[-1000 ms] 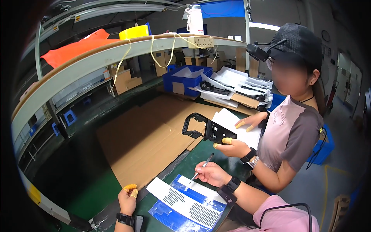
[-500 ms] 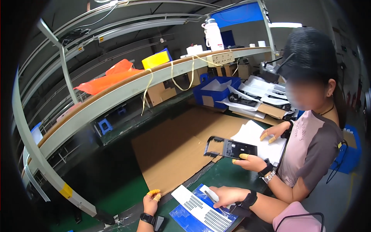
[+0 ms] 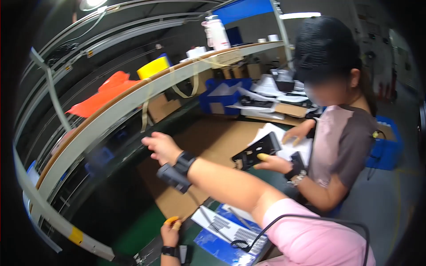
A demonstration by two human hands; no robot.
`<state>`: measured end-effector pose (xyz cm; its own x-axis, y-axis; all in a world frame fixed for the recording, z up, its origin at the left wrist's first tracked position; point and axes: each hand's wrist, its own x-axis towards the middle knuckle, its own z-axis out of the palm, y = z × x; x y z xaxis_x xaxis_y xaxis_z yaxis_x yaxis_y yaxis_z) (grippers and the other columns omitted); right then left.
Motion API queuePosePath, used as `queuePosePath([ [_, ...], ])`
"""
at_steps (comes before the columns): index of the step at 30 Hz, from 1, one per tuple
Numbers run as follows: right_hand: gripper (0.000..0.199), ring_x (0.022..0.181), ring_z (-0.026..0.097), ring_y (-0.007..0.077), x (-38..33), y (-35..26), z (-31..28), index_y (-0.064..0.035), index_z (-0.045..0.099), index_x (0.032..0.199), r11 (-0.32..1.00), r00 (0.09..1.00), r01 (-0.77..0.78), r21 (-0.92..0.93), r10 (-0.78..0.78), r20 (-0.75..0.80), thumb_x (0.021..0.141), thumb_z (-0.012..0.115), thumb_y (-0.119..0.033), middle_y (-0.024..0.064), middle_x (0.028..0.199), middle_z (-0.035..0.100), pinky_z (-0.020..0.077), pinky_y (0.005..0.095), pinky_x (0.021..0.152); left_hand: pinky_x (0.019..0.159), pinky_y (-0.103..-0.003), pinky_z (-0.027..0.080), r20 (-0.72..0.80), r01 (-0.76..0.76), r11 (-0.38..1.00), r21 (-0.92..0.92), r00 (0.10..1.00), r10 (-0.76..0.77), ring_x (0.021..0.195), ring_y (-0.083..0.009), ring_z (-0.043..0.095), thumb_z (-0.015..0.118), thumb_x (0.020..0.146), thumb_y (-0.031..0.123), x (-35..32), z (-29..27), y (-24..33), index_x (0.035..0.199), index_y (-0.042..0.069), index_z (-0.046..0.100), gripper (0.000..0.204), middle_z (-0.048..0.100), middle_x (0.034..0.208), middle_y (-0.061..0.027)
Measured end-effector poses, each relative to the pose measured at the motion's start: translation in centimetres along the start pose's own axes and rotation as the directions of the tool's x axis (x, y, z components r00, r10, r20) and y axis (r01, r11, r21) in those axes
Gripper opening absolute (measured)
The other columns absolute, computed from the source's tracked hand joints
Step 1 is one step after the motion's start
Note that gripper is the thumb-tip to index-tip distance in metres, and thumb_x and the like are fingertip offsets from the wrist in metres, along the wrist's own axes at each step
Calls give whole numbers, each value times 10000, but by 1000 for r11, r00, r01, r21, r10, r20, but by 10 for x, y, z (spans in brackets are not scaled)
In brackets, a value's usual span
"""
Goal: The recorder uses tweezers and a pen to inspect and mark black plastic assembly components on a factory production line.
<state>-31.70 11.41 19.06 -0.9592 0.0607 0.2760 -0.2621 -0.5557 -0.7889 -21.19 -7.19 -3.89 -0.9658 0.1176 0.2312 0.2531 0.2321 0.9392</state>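
A worker's right hand (image 3: 160, 147) stretches forward over the cardboard sheet (image 3: 208, 146), arm raised, fingers loosely spread and holding nothing, a black wrist device (image 3: 176, 172) strapped behind it. The left hand (image 3: 170, 231) rests low by the printed label sheet (image 3: 222, 226), a yellow-capped finger up; its grip cannot be told. Beyond the outstretched hand, a co-worker's hand (image 3: 273, 163) holds a black bracket (image 3: 256, 151).
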Motion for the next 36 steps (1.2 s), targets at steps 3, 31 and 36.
queuePosePath([
  [3, 386, 896, 533, 155, -10, -22, -17, -22, 456, 1156, 980, 971, -105, 167, 65, 232, 802, 563, -132, 113, 1101, 556, 426, 303, 750, 715, -222, 451, 47, 13, 1000, 13, 999, -14, 777, -107, 580, 610, 788, 56, 2, 5, 1, 965, -13, 609, 189, 629, 849, -52],
  [31, 61, 584, 531, 89, -7, -60, 11, -51, 595, 796, 954, 978, -168, 248, 131, 159, 794, 584, -111, 33, 688, 598, 444, 220, 543, 727, -222, 459, 30, 41, 998, -39, 999, -39, 768, -116, 583, 575, 780, -18, 2, -2, -8, 974, -22, 593, 195, 619, 856, -59],
  [36, 83, 587, 526, 90, -8, -72, 4, -62, 581, 784, 968, 985, -126, 215, 96, 147, 801, 579, -143, 36, 690, 596, 445, 223, 557, 710, -217, 458, 32, 59, 992, -110, 998, -56, 751, -114, 581, 573, 776, -20, 1, -1, -5, 964, -28, 591, 190, 618, 848, -65],
])
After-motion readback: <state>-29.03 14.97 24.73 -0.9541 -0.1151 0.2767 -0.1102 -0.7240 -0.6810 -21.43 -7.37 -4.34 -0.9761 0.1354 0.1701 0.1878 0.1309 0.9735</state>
